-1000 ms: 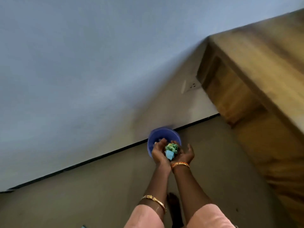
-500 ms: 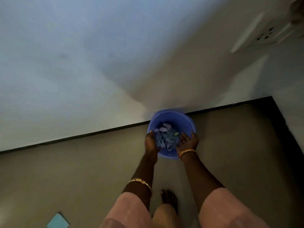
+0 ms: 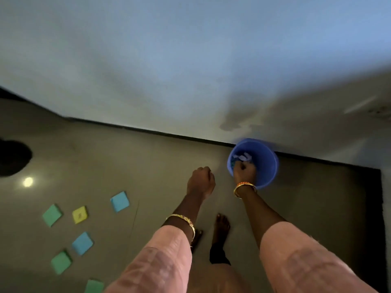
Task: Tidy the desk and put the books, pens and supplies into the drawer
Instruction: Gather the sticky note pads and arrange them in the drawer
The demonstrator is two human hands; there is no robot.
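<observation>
Floor (image 3: 160, 166) first, grey and wide, running up to a pale wall (image 3: 190, 60) with a dark skirting line between them. Bin (image 3: 264, 166) next, blue and round, parked hard against that skirting, scraps of paper (image 3: 243, 156) showing inside near its left rim. Taking the bin as landmark from here on.

Right hand (image 3: 244, 172) over the bin's near-left rim, knuckles up, fingers curled down toward the scraps; can't tell whether anything is pinched or the fist is bare, too blurred. Left hand (image 3: 201, 180) just left of the bin, outside it, fingers loosely curled, nothing visible in it.

Well left of the bin and nearer the feet: loose sticky notes scattered flat on the floor. Closest to the bin, a blue note (image 3: 119, 201); further left a yellow note (image 3: 80, 215) and a green note (image 3: 52, 215); lower still another blue (image 3: 82, 243), another green (image 3: 61, 262), and one more green (image 3: 94, 286) at the frame's bottom edge.

Key relation, then: every remaining note lies left of the bin, so left of both hands, and the left hand sits nearer. Square pads, no long axis to worry about. Likely call: reach left and down, blue note first. Desk and drawer out of view.
</observation>
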